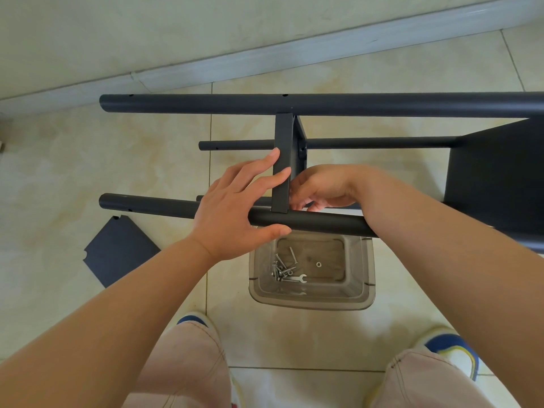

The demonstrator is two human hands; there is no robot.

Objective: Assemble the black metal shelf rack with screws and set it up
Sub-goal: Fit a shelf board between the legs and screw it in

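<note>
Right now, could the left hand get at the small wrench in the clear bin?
Probably yes. The left hand rests on the near pole right above the open-topped bin; the wrench lies uncovered beside the screws.

The black metal rack (pixel 323 104) lies on its side, one shelf panel (pixel 283 160) standing edge-on between both hands; loose screws (pixel 281 267) sit just below them.

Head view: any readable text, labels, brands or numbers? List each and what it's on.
None readable.
Black rack tubes and shelf panels: plain, no marking.
Loose black panel on the floor: no label.
Clear plastic bin with screws and small wrench: no print; any stamp on the wrench is too small to tell.
Shoes: no legible logo.
</note>
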